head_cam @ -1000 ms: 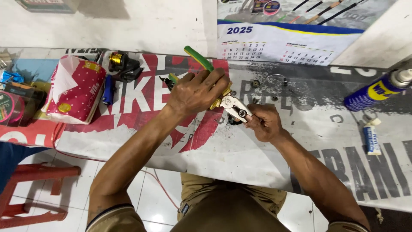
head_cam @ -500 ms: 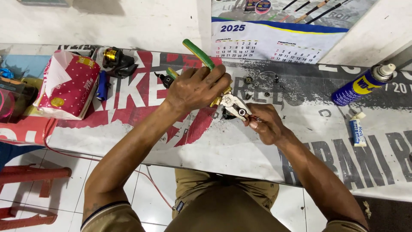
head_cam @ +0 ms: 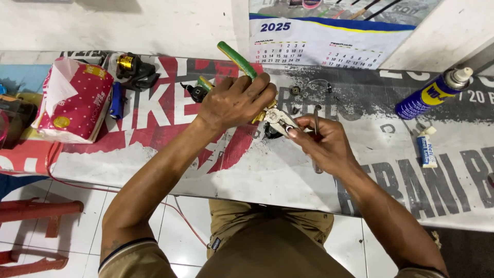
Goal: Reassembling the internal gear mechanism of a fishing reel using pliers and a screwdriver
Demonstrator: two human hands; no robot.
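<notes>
Pliers work at a banner-covered bench, seen from above.

One left hand (head_cam: 234, 100) is clenched round one pair of green-handled metal pliers (head_cam: 257, 87), whose nose bites a small dark metal part (head_cam: 284, 125) at the fingertips of one right hand (head_cam: 324, 144), which pinch it with a thin metal rod (head_cam: 316, 128). The gripping step appears under way; next likely needs a steady twist. Right of the fingers: one blue spray can (head_cam: 429, 95), one small white tube (head_cam: 426, 149).

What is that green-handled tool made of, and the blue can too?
The pliers look like shiny bare metal at the nose, with green handles that seem rubber or plastic, smooth and matte. The blue spray can looks like painted metal, glossy, with a pale, probably plastic, cap.
</notes>
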